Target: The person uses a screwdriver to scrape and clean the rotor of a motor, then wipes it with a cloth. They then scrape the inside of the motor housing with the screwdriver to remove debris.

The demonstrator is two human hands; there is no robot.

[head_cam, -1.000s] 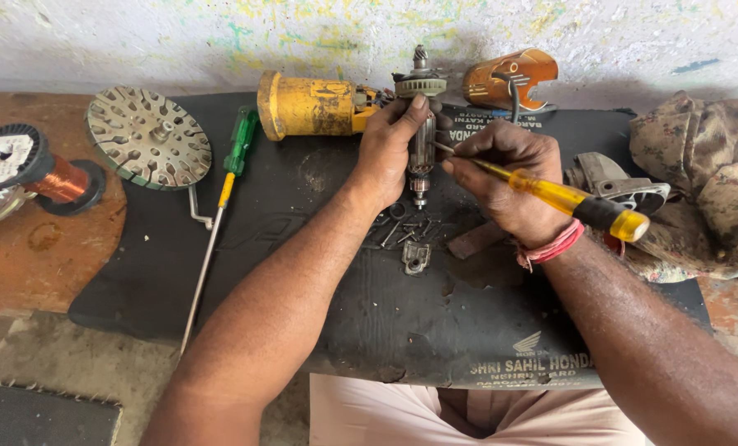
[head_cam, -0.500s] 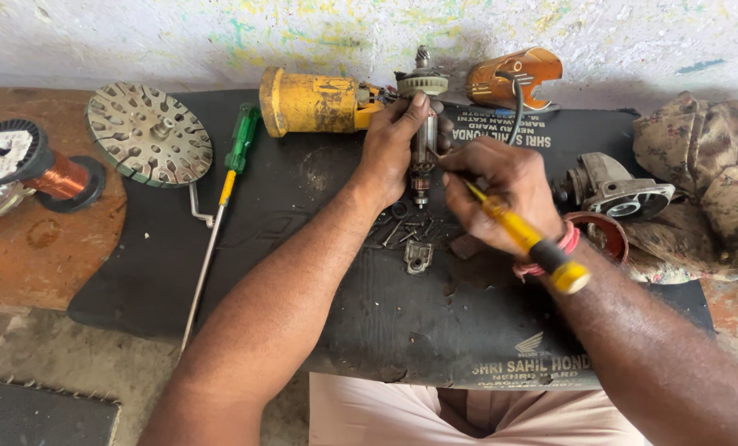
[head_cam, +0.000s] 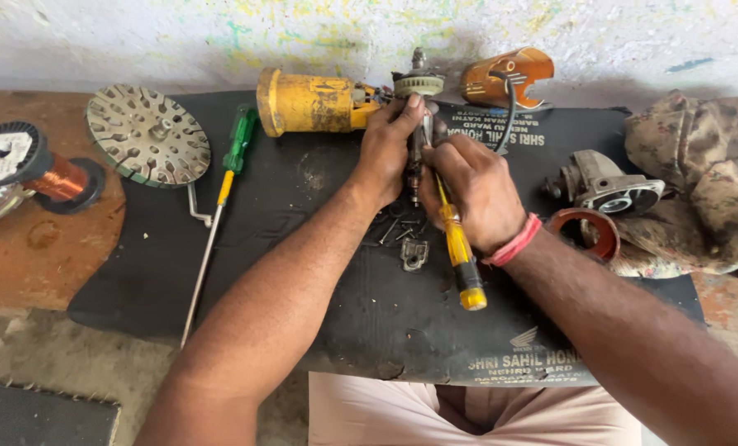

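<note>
My left hand (head_cam: 391, 147) grips an upright motor armature (head_cam: 419, 89) with a toothed gear on top, standing on a black mat (head_cam: 319, 281). My right hand (head_cam: 475, 192) is closed around a yellow-handled screwdriver (head_cam: 458, 248). The screwdriver's tip points up at the armature shaft and its handle hangs toward me. A yellow motor housing (head_cam: 307, 102) lies just left of the armature. Loose screws and a small metal bracket (head_cam: 414, 253) lie on the mat below my hands.
A green-handled long screwdriver (head_cam: 220, 198) and a round perforated disc (head_cam: 147, 135) lie at the left. A copper wire spool (head_cam: 34, 169) sits far left. An orange guard (head_cam: 508, 77), a grey gear head (head_cam: 609, 188), a red ring (head_cam: 588, 233) and a dirty rag (head_cam: 699, 182) are at the right.
My right hand has swung the screwdriver round: its handle pointed right before and now hangs down toward me, tip at the armature. My left hand has stayed on the armature.
</note>
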